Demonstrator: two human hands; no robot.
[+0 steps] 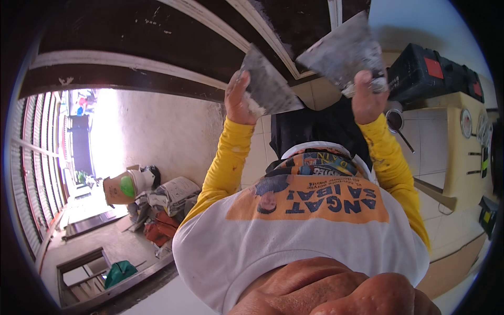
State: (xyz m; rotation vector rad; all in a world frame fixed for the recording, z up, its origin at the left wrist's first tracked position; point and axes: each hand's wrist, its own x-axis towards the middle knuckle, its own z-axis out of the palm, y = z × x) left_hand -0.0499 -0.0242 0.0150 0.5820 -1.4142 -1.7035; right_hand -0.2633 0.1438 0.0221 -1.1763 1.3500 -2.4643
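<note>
My left hand (240,101) is closed around a wide grey putty knife (270,86), its thumb lying along the blade. Pale paste clings to that blade near my fingers. In my right hand (369,101) is a second broad putty knife (344,52), smeared with whitish paste by the thumb. Both handles are hidden in my grip. The two blades are apart, held up before a dark brown panelled door (173,37) with pale strips of moulding (131,64). Whether either blade touches the door I cannot tell.
A black toolbox (420,76) stands at the far right, near a cream table (457,136) bearing tools. A can (394,119) with a stick is on the tiled floor (428,139). Sacks (173,197) and a bucket (142,179) lie at the left, by a bright opening.
</note>
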